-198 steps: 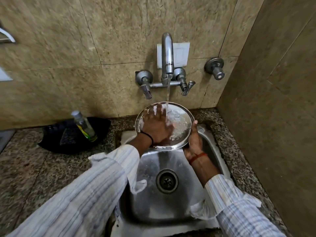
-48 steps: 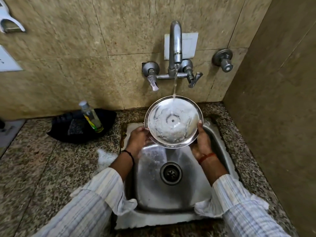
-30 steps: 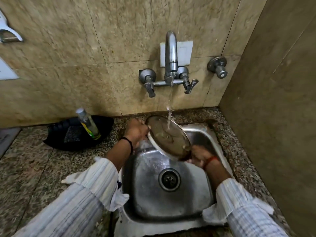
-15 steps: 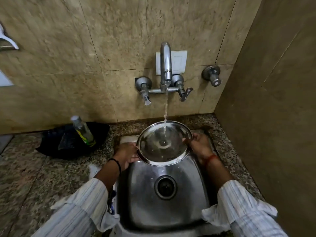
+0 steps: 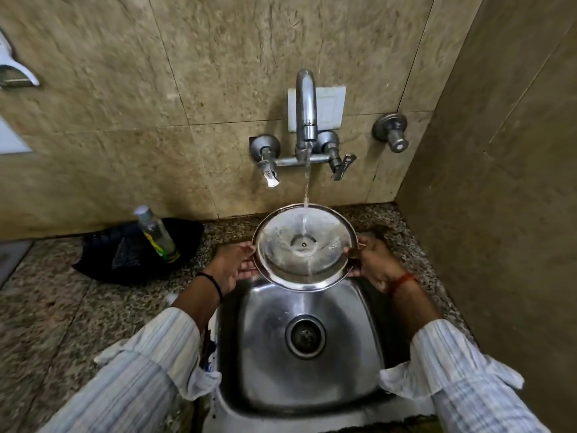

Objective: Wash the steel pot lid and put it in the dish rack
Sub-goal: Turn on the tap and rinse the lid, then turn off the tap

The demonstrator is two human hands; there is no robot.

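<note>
— How far along?
— Rinsing: steel pot lid [image 5: 304,246] held over the sink [image 5: 312,385], under the tap's [image 5: 306,114] stream, left hand [image 5: 234,264] and right hand [image 5: 373,264] closed on opposite rims.
— Left to do?
— Likely shutting off water, then racking; no dish rack in sight.

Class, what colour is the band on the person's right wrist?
Red-orange, a thin thread band on the right hand, seen in the head view.

Lid [image 5: 304,248] flipped back, hollow side up; left hand [image 5: 232,265] regripped rim.
</note>
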